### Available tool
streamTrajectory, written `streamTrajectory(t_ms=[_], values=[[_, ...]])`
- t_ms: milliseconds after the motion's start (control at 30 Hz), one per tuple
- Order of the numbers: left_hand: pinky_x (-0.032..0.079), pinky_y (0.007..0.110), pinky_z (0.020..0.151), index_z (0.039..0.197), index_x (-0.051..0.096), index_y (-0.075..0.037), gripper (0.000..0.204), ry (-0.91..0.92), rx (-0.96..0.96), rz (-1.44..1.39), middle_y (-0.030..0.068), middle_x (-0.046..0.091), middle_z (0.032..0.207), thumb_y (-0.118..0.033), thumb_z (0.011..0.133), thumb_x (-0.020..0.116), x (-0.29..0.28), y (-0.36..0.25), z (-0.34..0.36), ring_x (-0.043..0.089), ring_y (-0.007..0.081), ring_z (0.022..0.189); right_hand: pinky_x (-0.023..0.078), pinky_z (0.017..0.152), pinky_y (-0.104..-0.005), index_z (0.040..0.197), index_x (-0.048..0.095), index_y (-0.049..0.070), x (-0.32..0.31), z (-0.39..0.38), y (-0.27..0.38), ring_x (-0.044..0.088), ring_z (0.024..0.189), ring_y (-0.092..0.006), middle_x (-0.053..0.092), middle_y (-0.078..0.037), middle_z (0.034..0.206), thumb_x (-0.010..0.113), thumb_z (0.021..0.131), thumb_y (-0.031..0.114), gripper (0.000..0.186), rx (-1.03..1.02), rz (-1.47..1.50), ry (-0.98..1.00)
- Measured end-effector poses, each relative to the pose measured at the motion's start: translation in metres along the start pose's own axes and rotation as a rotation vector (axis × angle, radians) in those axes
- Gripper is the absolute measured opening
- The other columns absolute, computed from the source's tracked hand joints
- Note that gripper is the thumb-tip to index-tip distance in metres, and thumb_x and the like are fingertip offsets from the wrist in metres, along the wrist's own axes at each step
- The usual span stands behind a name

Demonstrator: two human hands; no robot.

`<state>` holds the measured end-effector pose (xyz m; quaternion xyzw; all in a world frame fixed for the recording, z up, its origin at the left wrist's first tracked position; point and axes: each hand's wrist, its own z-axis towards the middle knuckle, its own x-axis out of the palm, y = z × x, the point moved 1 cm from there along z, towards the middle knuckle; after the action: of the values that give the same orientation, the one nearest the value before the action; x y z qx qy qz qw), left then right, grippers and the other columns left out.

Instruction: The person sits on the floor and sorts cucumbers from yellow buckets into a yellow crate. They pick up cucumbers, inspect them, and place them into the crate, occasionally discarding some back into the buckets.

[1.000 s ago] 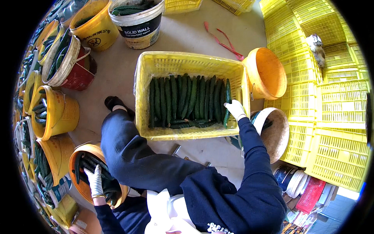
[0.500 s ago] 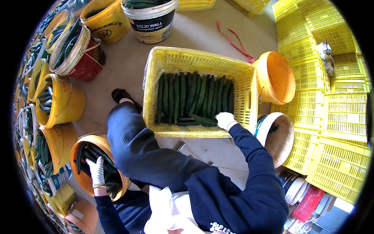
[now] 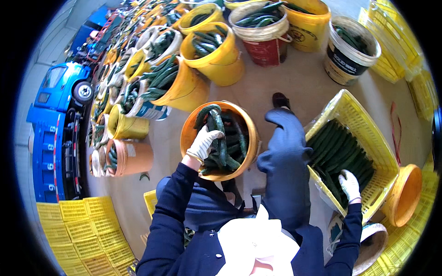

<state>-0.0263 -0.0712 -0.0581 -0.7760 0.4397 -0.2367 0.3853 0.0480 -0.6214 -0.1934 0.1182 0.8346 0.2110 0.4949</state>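
Observation:
My left hand [image 3: 207,142], in a striped glove, is closed on cucumbers [image 3: 216,124] at the top of an orange bucket [image 3: 186,131] in front of me. Other dark green cucumbers fill the bucket beneath. My gloved right hand [image 3: 350,184] rests inside a plastic-lined yellow crate [image 3: 382,184] on the right, on a row of long cucumbers [image 3: 336,147]. Its fingers are curled, and what they hold, if anything, is hidden among the cucumbers.
Many buckets of cucumbers [image 3: 212,69] spread across the upper left, with a blue truck [image 3: 55,129] beyond. Yellow crates [image 3: 78,230] stack at lower left and upper right [image 3: 386,46]. An empty orange bucket [image 3: 403,193] and red strap [image 3: 396,129] lie by the crate.
The view has swung left, bringing the truck in. My left hand has taken hold higher in the bucket. My right hand has moved from the cucumber at the row's end onto the row.

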Motion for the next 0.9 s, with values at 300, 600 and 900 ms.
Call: streamTrajectory(t_ms=[300,600,900], values=[[0.054,0.034,0.082,0.122,0.048,-0.003,0.047,0.204,0.13,-0.342,0.0085,0.063,0.104,0.002,0.077,0.061,-0.047,-0.005,-0.072,0.063,0.0196,0.092,0.047,0.089,-0.0299,0.124,0.053,0.003,-0.08,-0.057,0.324,0.057,0.103,-0.0166,0.059,-0.009,0.114,0.05,0.096,0.017,0.031,-0.541,1.228,0.131],[0.053,0.032,0.082,0.132,0.042,-0.001,0.053,0.318,0.129,-0.243,0.0095,0.059,0.115,-0.011,0.085,0.064,-0.028,0.015,-0.089,0.063,0.0201,0.096,0.045,0.091,-0.0296,0.131,0.042,0.004,0.099,-0.052,0.4,0.056,0.103,-0.0169,0.057,-0.007,0.113,0.061,0.088,0.014,0.048,-0.134,1.635,0.866],[0.055,0.032,0.073,0.12,0.054,-0.004,0.036,0.282,0.084,-0.387,0.0087,0.065,0.105,-0.026,0.092,0.058,-0.034,0.049,-0.065,0.065,0.0188,0.089,0.05,0.088,-0.039,0.134,0.04,0.008,0.126,-0.043,0.364,0.059,0.102,-0.0207,0.058,-0.008,0.113,0.057,0.088,0.004,0.049,0.088,1.717,0.89]])
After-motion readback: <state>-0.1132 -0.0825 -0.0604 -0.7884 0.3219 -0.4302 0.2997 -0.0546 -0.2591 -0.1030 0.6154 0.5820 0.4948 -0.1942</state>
